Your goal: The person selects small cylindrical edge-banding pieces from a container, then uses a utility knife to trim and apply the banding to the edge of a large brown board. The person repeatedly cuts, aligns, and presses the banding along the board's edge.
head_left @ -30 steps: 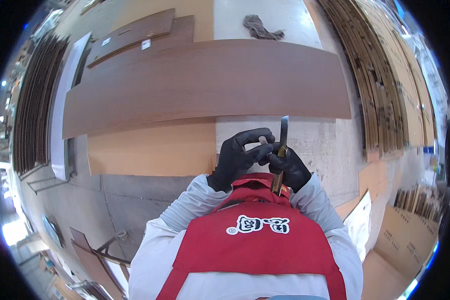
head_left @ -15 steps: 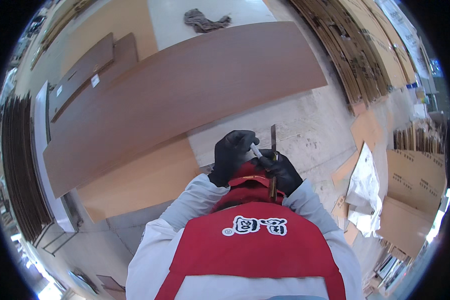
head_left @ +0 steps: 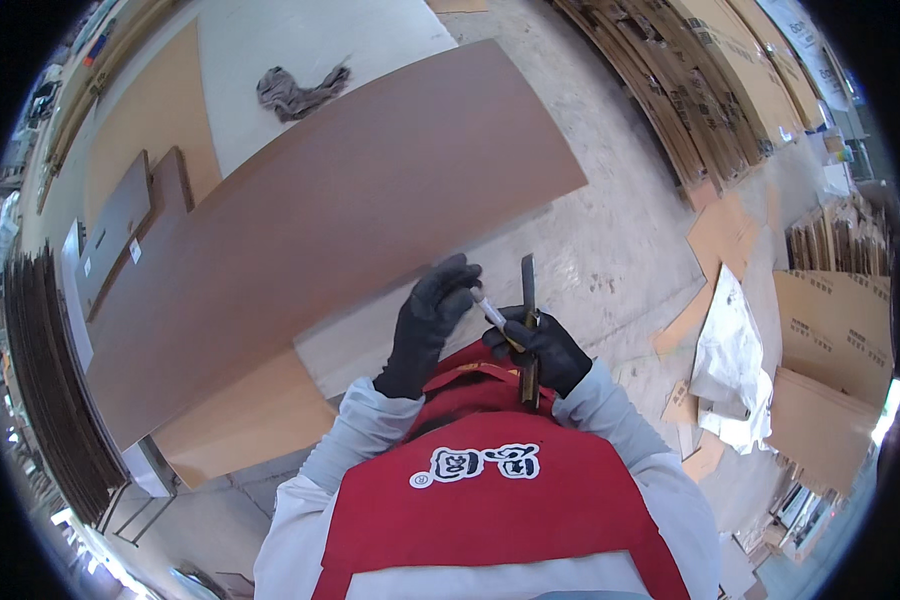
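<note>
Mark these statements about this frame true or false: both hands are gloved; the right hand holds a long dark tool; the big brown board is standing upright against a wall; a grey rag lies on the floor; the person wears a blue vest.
1. Both hands wear black gloves. True: the left hand and the right hand are both gloved.
2. The right hand holds a long dark tool. True; a small white marker-like stick sits between the two hands.
3. The big brown board stands upright against a wall. False: it lies flat, in front of the person.
4. A grey rag lies on the floor beyond the board. True.
5. The person wears a blue vest. False: the vest is red, over grey sleeves.
</note>
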